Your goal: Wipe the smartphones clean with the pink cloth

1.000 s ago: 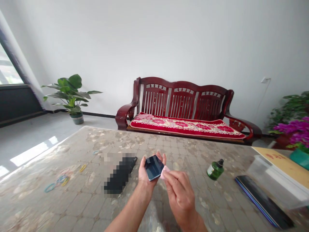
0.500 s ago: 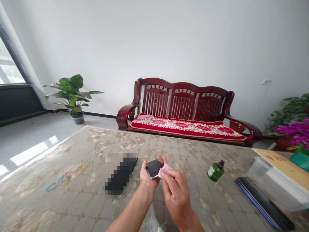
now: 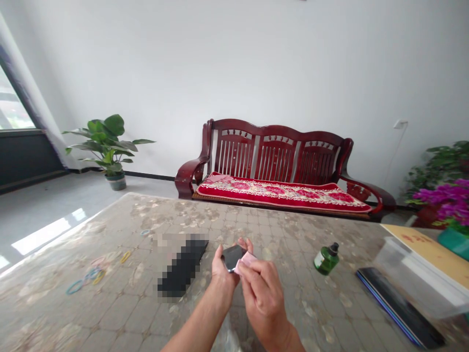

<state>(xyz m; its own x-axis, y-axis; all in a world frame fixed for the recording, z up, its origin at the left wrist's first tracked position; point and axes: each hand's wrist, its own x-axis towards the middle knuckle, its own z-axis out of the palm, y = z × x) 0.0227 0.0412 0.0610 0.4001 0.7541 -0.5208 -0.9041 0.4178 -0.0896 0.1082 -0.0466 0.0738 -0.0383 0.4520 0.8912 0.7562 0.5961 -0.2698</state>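
Dark phone (image 3: pixel 233 256), one, in left hand's (image 3: pixel 221 270) grip; one pink cloth (image 3: pixel 245 259) in right hand's (image 3: pixel 263 296) grip; one green bottle (image 3: pixel 326 258) nearby

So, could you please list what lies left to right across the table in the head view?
Rubber bands, blurred item, phone in left hand, pink cloth in right hand, green bottle, dark flat device.

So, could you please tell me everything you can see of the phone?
The phone is a small dark slab with a glossy, glass-like face that catches pale reflections. It is held above the table, tilted face up. The left hand grips it from below, with fingertips showing past its far edge. A pink cloth, pinched in the right hand, lies against its right edge. Its back is hidden.
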